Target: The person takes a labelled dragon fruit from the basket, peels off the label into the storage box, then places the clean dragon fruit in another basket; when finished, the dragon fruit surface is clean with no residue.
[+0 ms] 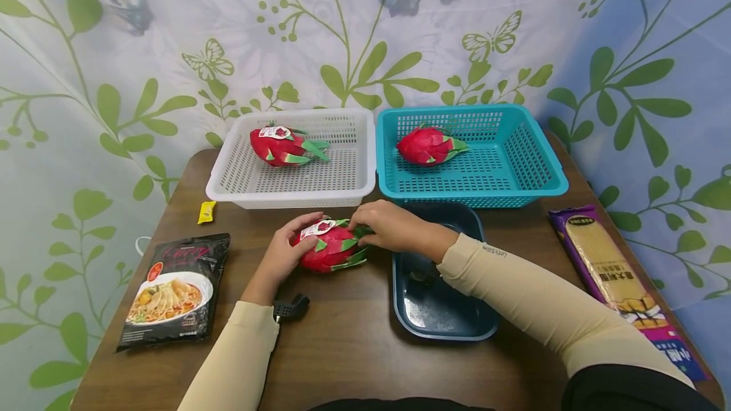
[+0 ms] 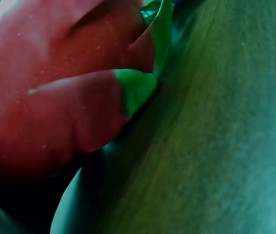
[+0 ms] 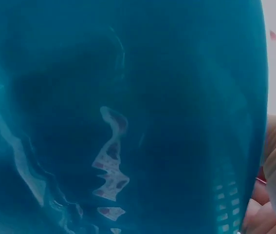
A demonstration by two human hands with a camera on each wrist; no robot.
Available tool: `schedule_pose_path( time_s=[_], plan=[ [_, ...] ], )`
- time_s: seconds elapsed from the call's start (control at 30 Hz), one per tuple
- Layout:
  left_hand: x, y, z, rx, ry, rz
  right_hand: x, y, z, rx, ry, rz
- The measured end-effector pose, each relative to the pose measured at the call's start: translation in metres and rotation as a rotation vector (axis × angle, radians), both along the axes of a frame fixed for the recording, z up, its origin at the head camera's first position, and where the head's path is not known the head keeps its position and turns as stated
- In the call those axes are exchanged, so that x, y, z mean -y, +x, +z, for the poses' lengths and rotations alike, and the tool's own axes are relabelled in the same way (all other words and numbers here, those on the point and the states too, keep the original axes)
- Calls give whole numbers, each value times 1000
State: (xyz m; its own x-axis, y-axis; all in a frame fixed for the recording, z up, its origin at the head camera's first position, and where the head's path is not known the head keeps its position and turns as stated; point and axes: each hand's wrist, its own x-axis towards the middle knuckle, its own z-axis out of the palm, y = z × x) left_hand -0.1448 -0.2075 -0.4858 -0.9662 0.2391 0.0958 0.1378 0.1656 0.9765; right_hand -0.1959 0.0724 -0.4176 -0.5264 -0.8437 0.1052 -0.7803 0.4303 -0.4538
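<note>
A red dragon fruit (image 1: pixel 334 255) with green-tipped scales and a white sticker lies at the middle of the table, in front of the white basket. My left hand (image 1: pixel 283 251) grips its left end, thumb on the near side and fingers over the top. At the leafy end, my right hand (image 1: pixel 391 227) pinches the green tips, its forearm crossing above the dark blue tray (image 1: pixel 445 319). Close up in the left wrist view, the same fruit (image 2: pixel 55 107) shows its scales against the wood. The tray's glossy inside (image 3: pixel 167 122) fills most of the right wrist view.
Behind stand a white basket (image 1: pixel 285 200) and a turquoise basket (image 1: pixel 502 167), each with one dragon fruit inside. A black noodle packet (image 1: pixel 177 293) and a small yellow sachet (image 1: pixel 207 212) lie left. A purple pasta packet (image 1: pixel 611 265) lies along the right edge.
</note>
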Motion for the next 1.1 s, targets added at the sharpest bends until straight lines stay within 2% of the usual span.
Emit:
schedule_pose_path(
  time_s=[0.07, 0.17, 0.37, 0.47, 0.6, 0.73, 0.83, 0.9, 0.97, 1.1],
  plan=[
    [1, 2, 2, 23, -59, -38, -1, 0, 4, -3, 32, 4],
    [1, 3, 3, 57, -94, -55, -5, 0, 14, 7, 44, -6],
    [-1, 2, 2, 47, -93, -32, 0, 2, 35, -11, -75, -30],
    [-2, 3, 0, 23, -90, -15, 13, 3, 35, -24, -34, -27],
    [-4, 4, -1, -2, -84, -8, 33, 2, 31, 29, 71, -20],
    [-4, 7, 0, -11, -77, -14, 47, 0, 27, 56, 91, -45],
    [-4, 8, 1, -7, -67, -15, 53, 4, 31, 19, 52, -70],
    [-3, 9, 1, -7, -52, -15, 53, 10, 37, -13, -1, -58],
    [-3, 8, 1, -24, -41, -16, 51, 18, 45, -19, -87, -7],
    [-2, 4, -1, -71, -29, -25, 31, 34, 64, 45, -286, 130]
  ],
)
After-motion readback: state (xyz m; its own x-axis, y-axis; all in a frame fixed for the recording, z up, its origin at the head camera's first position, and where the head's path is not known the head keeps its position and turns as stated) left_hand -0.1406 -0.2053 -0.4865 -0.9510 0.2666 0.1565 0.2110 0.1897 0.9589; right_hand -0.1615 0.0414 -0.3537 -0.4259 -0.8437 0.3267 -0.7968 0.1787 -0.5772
